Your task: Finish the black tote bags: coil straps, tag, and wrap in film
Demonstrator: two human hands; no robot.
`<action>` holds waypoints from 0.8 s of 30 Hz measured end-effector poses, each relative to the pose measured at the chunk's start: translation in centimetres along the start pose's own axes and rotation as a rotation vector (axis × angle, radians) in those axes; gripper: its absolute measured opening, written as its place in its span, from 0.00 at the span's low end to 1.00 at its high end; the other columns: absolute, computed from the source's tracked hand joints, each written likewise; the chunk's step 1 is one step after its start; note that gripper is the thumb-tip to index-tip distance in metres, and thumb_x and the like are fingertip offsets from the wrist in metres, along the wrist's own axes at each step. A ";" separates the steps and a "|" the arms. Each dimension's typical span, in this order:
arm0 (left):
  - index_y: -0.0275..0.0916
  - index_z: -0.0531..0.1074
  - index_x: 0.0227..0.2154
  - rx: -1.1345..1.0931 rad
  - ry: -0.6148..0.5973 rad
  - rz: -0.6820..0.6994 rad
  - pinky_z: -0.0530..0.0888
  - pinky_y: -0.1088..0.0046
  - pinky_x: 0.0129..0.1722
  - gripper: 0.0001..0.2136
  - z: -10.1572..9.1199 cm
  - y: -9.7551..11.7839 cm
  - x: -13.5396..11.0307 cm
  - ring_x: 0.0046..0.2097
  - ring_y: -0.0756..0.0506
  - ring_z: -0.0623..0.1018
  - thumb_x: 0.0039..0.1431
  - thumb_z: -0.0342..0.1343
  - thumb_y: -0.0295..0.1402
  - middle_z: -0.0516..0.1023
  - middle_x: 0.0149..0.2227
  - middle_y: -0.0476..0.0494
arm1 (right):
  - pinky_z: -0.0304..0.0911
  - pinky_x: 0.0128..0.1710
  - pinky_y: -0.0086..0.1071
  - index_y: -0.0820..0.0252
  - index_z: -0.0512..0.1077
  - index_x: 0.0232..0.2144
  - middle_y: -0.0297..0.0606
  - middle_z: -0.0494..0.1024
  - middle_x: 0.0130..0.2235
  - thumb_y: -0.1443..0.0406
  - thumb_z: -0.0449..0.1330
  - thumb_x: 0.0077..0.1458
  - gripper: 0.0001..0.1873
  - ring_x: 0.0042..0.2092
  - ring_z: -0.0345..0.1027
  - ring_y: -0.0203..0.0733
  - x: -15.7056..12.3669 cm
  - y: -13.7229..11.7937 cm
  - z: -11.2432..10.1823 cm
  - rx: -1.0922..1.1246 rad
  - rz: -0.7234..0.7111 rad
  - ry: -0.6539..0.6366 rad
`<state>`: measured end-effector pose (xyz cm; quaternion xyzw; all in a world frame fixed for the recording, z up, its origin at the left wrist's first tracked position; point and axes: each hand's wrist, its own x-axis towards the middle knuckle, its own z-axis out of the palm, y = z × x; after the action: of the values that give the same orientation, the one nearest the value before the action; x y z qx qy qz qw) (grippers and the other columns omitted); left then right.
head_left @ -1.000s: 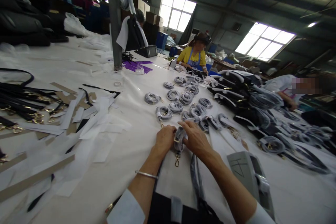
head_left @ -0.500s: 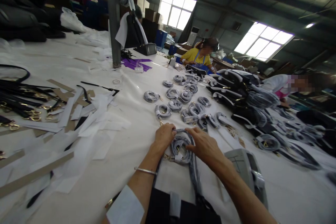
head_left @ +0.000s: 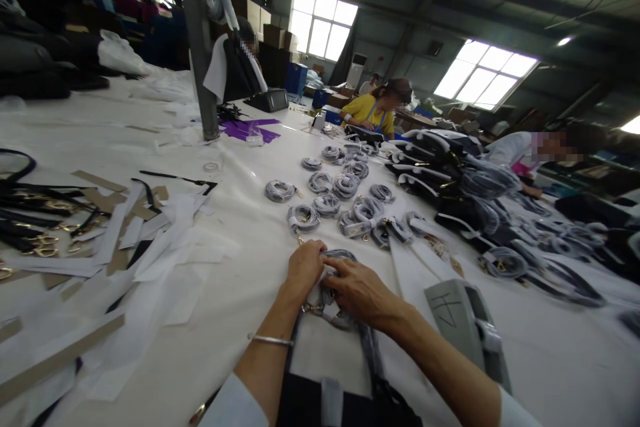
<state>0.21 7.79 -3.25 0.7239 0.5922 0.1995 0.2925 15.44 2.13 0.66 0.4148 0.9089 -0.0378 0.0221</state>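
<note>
A black bag lies at the bottom of the view, its plastic-wrapped handle stretched away from me over the white table. Inside the handle's loop rests a coiled strap in clear wrapping, with gold clasps at its left side. My left hand is closed at the far left bend of the handle. My right hand reaches across the coil, its bent fingers closed at the same bend beside my left fingertips. The fingers cover part of the handle and the coil.
Several wrapped strap coils lie beyond my hands. Paper and card strips with black straps spread on the left. A grey plastic case stands right, near stacked black bags. A metal post rises far left; co-workers sit beyond.
My right hand has moved left from the handle's right side, across the coil, to my left fingers. My left hand stays at the handle. The view has shifted slightly.
</note>
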 end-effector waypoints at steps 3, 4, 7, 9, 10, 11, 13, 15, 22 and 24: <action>0.40 0.76 0.40 -0.021 0.004 0.000 0.69 0.73 0.44 0.11 -0.2 0.0 0.0 0.44 0.45 0.77 0.56 0.53 0.29 0.80 0.42 0.43 | 0.67 0.41 0.39 0.62 0.76 0.39 0.48 0.80 0.42 0.59 0.61 0.52 0.14 0.43 0.74 0.53 0.0 -1.9 0.1 -0.033 0.225 -0.121; 0.40 0.76 0.40 -0.032 0.005 -0.002 0.69 0.74 0.44 0.11 -0.2 0.0 0.1 0.44 0.46 0.77 0.56 0.54 0.30 0.80 0.42 0.44 | 0.67 0.39 0.39 0.63 0.76 0.37 0.49 0.80 0.37 0.55 0.59 0.54 0.17 0.40 0.75 0.53 -0.2 -2.5 0.2 -0.042 0.322 -0.161; 0.41 0.76 0.41 -0.059 0.004 -0.025 0.69 0.75 0.41 0.11 -0.1 -0.1 0.2 0.43 0.46 0.78 0.55 0.56 0.34 0.80 0.42 0.45 | 0.66 0.36 0.40 0.63 0.78 0.33 0.53 0.81 0.33 0.49 0.52 0.60 0.25 0.38 0.76 0.55 -0.9 -3.8 0.2 -0.049 0.561 -0.233; 0.41 0.75 0.42 -0.069 0.000 -0.042 0.69 0.75 0.39 0.12 0.0 -0.2 0.2 0.42 0.47 0.78 0.55 0.57 0.37 0.81 0.41 0.45 | 0.66 0.35 0.40 0.61 0.78 0.33 0.52 0.81 0.33 0.48 0.53 0.59 0.25 0.38 0.77 0.56 -1.2 -4.0 -0.3 -0.038 0.638 -0.244; 0.41 0.75 0.42 -0.070 -0.003 -0.047 0.69 0.75 0.39 0.13 0.0 -0.1 0.2 0.42 0.47 0.78 0.55 0.57 0.37 0.81 0.41 0.46 | 0.66 0.35 0.40 0.61 0.77 0.34 0.50 0.81 0.33 0.48 0.55 0.57 0.22 0.38 0.76 0.56 -1.3 -4.0 -0.6 -0.037 0.659 -0.228; 0.40 0.75 0.43 -0.068 -0.006 -0.048 0.69 0.76 0.40 0.13 0.0 -0.1 0.2 0.42 0.47 0.78 0.55 0.57 0.37 0.81 0.42 0.46 | 0.66 0.36 0.40 0.60 0.76 0.37 0.49 0.81 0.35 0.51 0.59 0.56 0.19 0.39 0.76 0.56 -1.3 -4.0 -1.0 -0.044 0.656 -0.194; 0.40 0.75 0.42 -0.056 -0.009 -0.042 0.69 0.76 0.40 0.12 -0.1 0.1 0.1 0.43 0.47 0.78 0.56 0.56 0.34 0.81 0.42 0.45 | 0.66 0.42 0.41 0.58 0.74 0.43 0.47 0.79 0.44 0.58 0.63 0.53 0.16 0.45 0.74 0.55 -1.1 -3.8 -1.2 -0.068 0.520 -0.091; 0.40 0.75 0.42 -0.039 -0.009 -0.034 0.69 0.75 0.41 0.11 -0.2 0.3 -0.1 0.43 0.47 0.77 0.57 0.54 0.31 0.80 0.42 0.44 | 0.61 0.51 0.41 0.58 0.73 0.44 0.46 0.74 0.53 0.66 0.61 0.54 0.13 0.53 0.68 0.52 -0.7 -3.5 -0.7 -0.074 0.281 -0.004; 0.44 0.76 0.42 0.003 -0.016 0.040 0.70 0.73 0.44 0.13 -0.2 0.5 -0.3 0.46 0.46 0.77 0.59 0.50 0.28 0.79 0.44 0.45 | 0.64 0.41 0.31 0.56 0.74 0.41 0.38 0.78 0.41 0.69 0.54 0.59 0.11 0.44 0.71 0.42 0.3 -2.5 1.1 -0.013 0.364 0.041; 0.44 0.76 0.43 0.010 -0.015 0.056 0.70 0.72 0.46 0.14 -0.1 0.4 -0.3 0.46 0.45 0.77 0.61 0.48 0.28 0.78 0.44 0.43 | 0.64 0.41 0.31 0.54 0.72 0.47 0.39 0.76 0.46 0.68 0.55 0.59 0.14 0.48 0.69 0.44 0.7 -1.9 0.6 -0.062 0.461 0.133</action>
<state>0.39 7.43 -2.84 0.7432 0.5702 0.1991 0.2878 13.52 1.33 0.13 0.6118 0.7905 0.0235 -0.0169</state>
